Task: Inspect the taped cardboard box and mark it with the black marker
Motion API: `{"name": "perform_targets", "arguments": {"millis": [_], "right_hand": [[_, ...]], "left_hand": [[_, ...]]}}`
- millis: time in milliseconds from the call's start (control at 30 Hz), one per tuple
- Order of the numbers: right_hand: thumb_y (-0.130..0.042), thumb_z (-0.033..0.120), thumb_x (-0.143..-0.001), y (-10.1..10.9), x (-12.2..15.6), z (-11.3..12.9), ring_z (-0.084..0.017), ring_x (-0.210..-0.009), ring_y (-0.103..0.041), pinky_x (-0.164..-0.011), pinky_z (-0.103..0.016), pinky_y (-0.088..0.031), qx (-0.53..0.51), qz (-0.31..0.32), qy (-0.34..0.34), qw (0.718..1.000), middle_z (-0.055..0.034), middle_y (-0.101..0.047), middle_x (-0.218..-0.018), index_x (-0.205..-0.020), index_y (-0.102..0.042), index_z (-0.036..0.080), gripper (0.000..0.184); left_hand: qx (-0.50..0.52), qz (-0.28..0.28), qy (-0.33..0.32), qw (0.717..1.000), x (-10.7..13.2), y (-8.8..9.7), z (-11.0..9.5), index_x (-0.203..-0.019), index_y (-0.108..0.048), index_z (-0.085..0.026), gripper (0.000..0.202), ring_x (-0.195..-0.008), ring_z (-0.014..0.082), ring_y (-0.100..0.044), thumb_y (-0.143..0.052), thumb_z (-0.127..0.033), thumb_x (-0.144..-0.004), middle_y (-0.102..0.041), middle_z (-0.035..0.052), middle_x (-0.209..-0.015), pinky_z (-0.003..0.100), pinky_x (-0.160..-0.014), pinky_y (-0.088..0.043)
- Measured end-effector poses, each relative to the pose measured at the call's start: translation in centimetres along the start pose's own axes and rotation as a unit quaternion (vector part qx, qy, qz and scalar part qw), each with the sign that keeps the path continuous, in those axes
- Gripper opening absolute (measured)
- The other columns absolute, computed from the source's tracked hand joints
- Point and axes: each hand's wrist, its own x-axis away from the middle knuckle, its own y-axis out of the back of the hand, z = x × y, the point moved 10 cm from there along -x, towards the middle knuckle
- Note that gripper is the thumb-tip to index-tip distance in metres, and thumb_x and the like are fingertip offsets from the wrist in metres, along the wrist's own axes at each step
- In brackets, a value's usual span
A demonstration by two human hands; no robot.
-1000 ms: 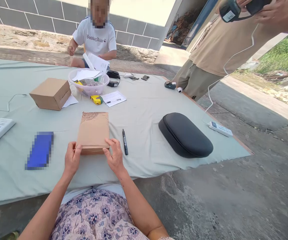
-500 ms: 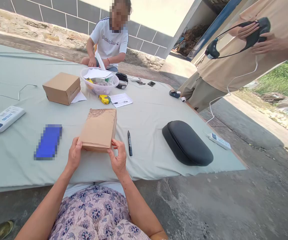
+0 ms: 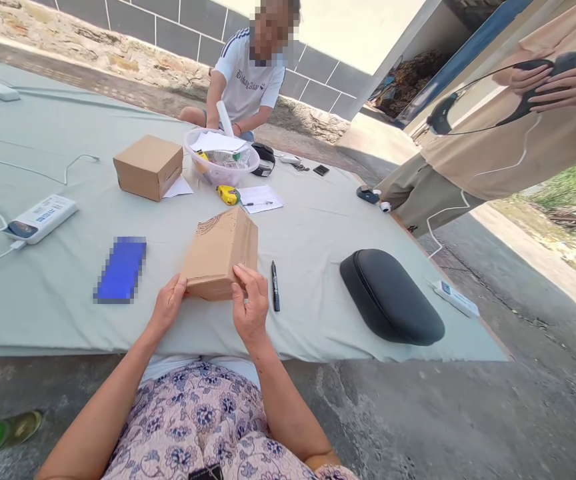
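A brown cardboard box [image 3: 213,250] with dark curved lines drawn on its top is between my hands, tilted above the cloth-covered table [image 3: 308,233]. My left hand [image 3: 169,303] grips its near left corner, thumb at the edge. At the near right corner, my right hand [image 3: 251,300] has its fingers against the side face; the box's underside is hidden. A black marker pen [image 3: 275,287] lies just right of my right hand. Left of the box is a blurred-out blue rectangle [image 3: 121,270].
Beyond are another cardboard box [image 3: 145,170], a yellow tape measure [image 3: 228,195], paper with a pen [image 3: 263,198] and a filled plastic basket [image 3: 223,175]. A black case [image 3: 391,297] lies right, a white power bank [image 3: 43,219] left. One person sits opposite; another stands right holding a headset [image 3: 513,93].
The box has tipped, and more of its right side now shows. My right hand's fingers have shifted up along that side. The whole view has swung slightly left.
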Motion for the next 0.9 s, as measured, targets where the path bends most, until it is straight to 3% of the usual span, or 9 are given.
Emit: {"name": "perform_targets", "arguments": {"millis": [133,400,600,900], "right_hand": [[-0.048,0.021,-0.101,0.0,-0.3,0.0,-0.022,-0.118,-0.062,-0.100,-0.041,-0.052,0.020,0.003,0.005,1.000,-0.0098,-0.070,-0.124,-0.131,-0.061,0.025,0.033],[-0.055,0.018,-0.098,-1.6,-0.2,3.0,-0.021,-0.101,-0.064,-0.091,-0.037,-0.043,0.141,0.024,0.085,0.986,-0.0043,-0.076,-0.111,-0.110,-0.070,0.026,0.021],[-0.055,0.017,-0.097,-2.0,0.0,3.3,-0.021,-0.100,-0.064,-0.091,-0.036,-0.041,0.151,0.011,0.101,0.983,-0.0045,-0.077,-0.109,-0.109,-0.069,0.025,0.019],[-0.055,0.019,-0.098,-2.1,0.2,2.8,-0.020,-0.099,-0.065,-0.091,-0.036,-0.040,0.138,0.008,0.092,0.986,-0.0038,-0.077,-0.109,-0.108,-0.071,0.027,0.020]], "left_hand": [[-0.049,0.013,-0.005,0.999,0.3,-0.2,-0.5,-0.091,-0.066,-0.021,0.059,-0.076,0.0215,-0.061,-0.036,-0.072,-0.092,-0.065,0.0024,-0.077,0.032,-0.073,-0.051],[-0.161,0.002,-0.161,0.974,0.7,-1.9,-1.3,-0.130,-0.065,-0.023,0.050,-0.095,0.0210,-0.067,-0.041,-0.056,-0.100,-0.069,0.0094,-0.110,0.034,-0.087,-0.054],[-0.174,0.009,-0.205,0.963,1.0,-2.2,-1.6,-0.125,-0.068,-0.024,0.042,-0.099,0.0195,-0.070,-0.040,-0.047,-0.103,-0.072,0.0073,-0.109,0.031,-0.086,-0.056],[-0.131,0.005,-0.207,0.969,1.4,-1.7,-2.1,-0.113,-0.070,-0.022,0.040,-0.098,0.0198,-0.071,-0.040,-0.046,-0.103,-0.074,0.0070,-0.105,0.033,-0.086,-0.057]]}}
